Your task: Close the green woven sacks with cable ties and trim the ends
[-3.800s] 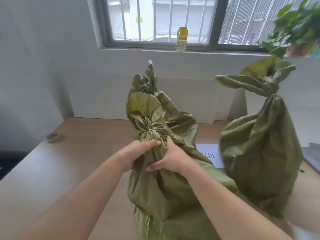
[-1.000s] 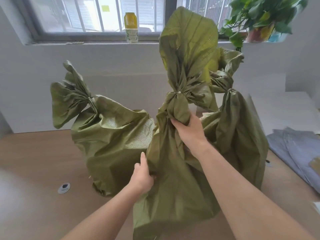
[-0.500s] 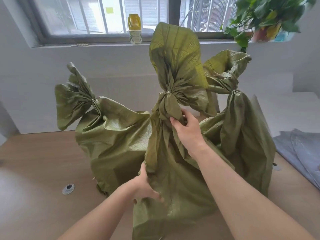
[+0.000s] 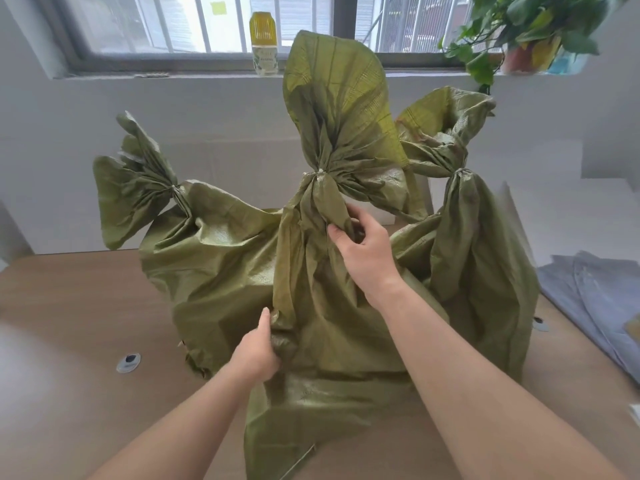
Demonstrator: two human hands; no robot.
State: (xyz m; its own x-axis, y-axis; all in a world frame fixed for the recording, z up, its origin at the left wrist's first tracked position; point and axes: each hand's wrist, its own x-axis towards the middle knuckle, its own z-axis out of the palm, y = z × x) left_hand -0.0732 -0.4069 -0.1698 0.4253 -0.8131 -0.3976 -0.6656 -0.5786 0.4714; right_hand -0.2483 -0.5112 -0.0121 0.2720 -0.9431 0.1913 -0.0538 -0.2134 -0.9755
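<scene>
The right grip (image 4: 363,258) is seen clamped on a fold of the middle sack (image 4: 329,341) just below its tied neck, fingers curled into the cloth and the thumb laid against it. The left grip (image 4: 256,351) is closed on a bunched ridge at the same sack's left side, lower down, with the thumb pointing up. This sack is stood upright on the desk (image 4: 69,341), between the two others and touching both; its lower end is spread toward the near side. Its neck is cinched by a pale cable tie (image 4: 320,173), above which the mouth is fanned out wide. The left sack (image 4: 214,271) is leaned leftward with its tied top hanging out sideways, and the right sack (image 4: 485,271) is stood tall, its neck also bound. A broad stretch of desk surface is shown left of the sacks, broken by a small round disc (image 4: 129,362). On the right, room is narrowed by folded grey cloth (image 4: 595,306) laid along that edge. A wall is set close behind, with a yellow bottle (image 4: 265,43) and a plant (image 4: 519,29) on the sill.
</scene>
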